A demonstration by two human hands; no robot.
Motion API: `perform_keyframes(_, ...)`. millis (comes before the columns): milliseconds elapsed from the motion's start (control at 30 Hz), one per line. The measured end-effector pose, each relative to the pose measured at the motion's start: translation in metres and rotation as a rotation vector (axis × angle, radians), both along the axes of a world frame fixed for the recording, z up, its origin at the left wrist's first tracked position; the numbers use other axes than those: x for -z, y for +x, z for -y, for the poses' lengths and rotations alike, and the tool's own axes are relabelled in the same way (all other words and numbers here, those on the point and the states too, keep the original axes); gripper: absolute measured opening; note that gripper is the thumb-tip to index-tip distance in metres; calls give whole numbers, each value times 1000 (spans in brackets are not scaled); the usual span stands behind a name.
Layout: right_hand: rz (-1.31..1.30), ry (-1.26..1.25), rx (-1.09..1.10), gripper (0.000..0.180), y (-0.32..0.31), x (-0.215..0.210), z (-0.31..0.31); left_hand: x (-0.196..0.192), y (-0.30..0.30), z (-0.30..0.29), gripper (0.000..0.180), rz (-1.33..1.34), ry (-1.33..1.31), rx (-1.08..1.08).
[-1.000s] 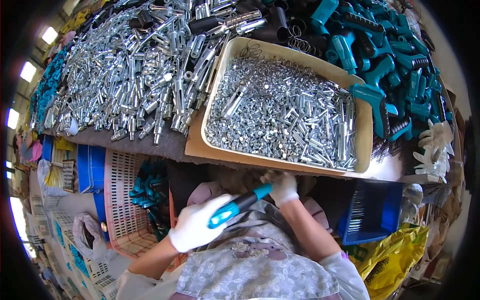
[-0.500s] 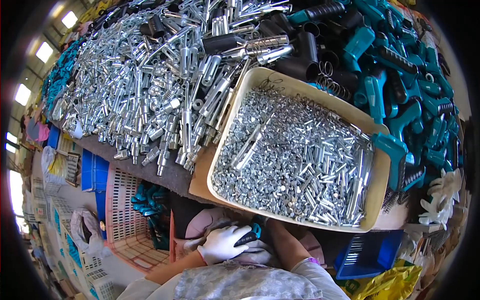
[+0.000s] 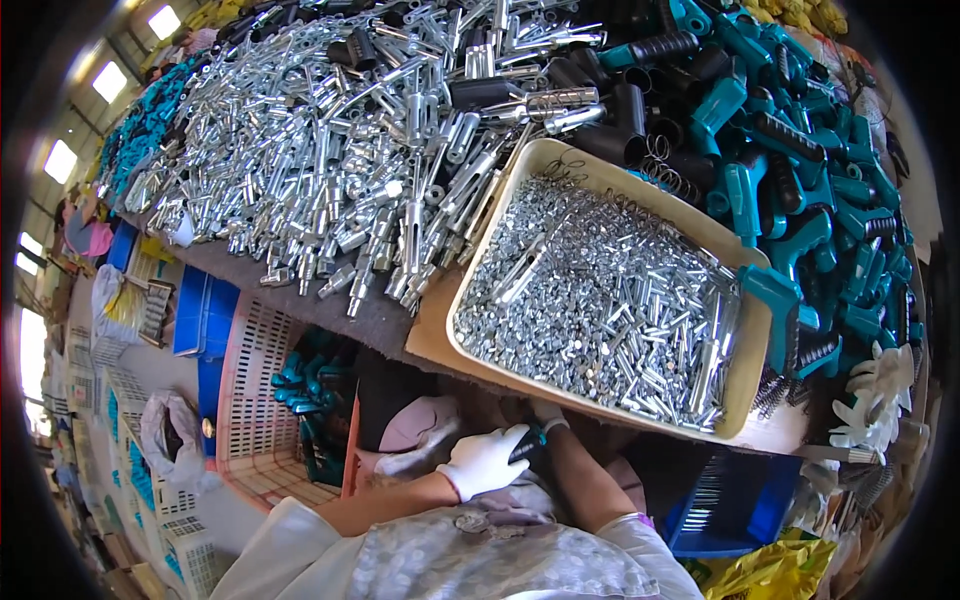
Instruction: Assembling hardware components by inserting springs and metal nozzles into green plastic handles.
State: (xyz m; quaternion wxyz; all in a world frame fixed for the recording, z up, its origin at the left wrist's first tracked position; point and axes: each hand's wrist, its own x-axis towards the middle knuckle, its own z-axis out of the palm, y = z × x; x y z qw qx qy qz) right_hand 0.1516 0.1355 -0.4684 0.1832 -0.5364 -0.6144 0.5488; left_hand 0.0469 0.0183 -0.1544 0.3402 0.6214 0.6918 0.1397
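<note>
My left hand (image 3: 485,463), in a white glove, is closed around a black-and-teal tool handle (image 3: 527,444) over my lap. Just beyond the handle is my right hand (image 3: 547,412), also in a white glove and partly under the table edge; its fingers are hidden. Above both hands, a cream tray (image 3: 462,335) rests on the table, full of small silver pins and metal bits, with a few longer slotted tubes among them.
Silver metal shafts (image 3: 330,190) are heaped at left on the table, teal-and-black handles (image 3: 790,190) at right. A pink crate (image 3: 250,400) holding teal parts stands at lower left. A blue bin (image 3: 765,500) and yellow bag (image 3: 775,570) are at lower right, below white gloves (image 3: 872,400).
My left hand has moved right and slightly up with the handle. My right hand now shows partly near the table edge. The whole view has shifted a little.
</note>
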Motion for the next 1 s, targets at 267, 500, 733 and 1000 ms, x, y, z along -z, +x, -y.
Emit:
perform_keyframes(267,82,318,-202,30,11,-162,5,27,3,-23,49,33,-203,-33)
perform_keyframes(500,636,257,-326,30,2,-208,17,67,23,-24,40,39,-158,-117)
perform_keyframes(733,621,597,-331,27,4,-185,37,67,15,-13,38,117,-102,-68)
perform_keyframes(1000,174,257,-59,27,26,-183,1,48,10,-39,43,145,-152,-5)
